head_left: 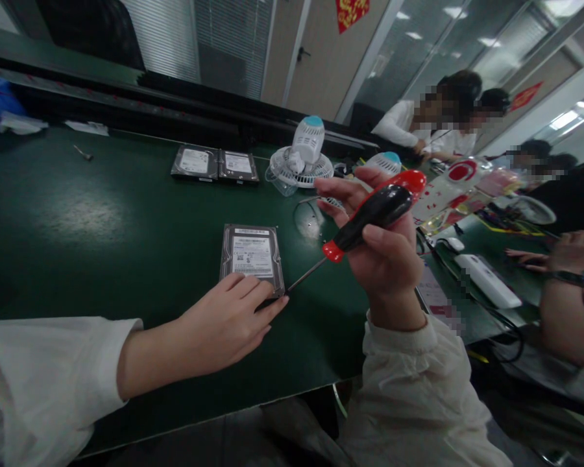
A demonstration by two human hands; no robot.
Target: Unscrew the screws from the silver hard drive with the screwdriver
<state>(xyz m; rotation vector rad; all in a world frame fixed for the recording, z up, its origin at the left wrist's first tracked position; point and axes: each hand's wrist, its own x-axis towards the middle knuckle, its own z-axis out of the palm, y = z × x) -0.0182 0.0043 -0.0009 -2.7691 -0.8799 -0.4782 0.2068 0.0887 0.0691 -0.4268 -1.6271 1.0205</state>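
From the head camera, my left hand lies flat and open on the near edge of the hard drive. The fingers are spread over its near right corner, pressing on it rather than gripping. The drive sits label-up on the dark green table, just ahead of me and a little left of centre. My right hand is raised to the right of it and closed around the black-and-red handle of the screwdriver. The thin shaft slants down and left, so the tip comes to the drive's near right corner, close beside my left fingertips. I cannot tell whether it actually touches metal. I'd judge the drive dense and rigid for its size, with a smooth casing that would slide on this slick tabletop, so a flat palm on top or a pinch across its long side edges looks like the safest hold. The screwdriver is light and stiff, and its bulbous handle fills my fist well. Farther off lie two more hard drives side by side, with a small white fan to their right. At the far right edge, another person's hand rests near a white device.
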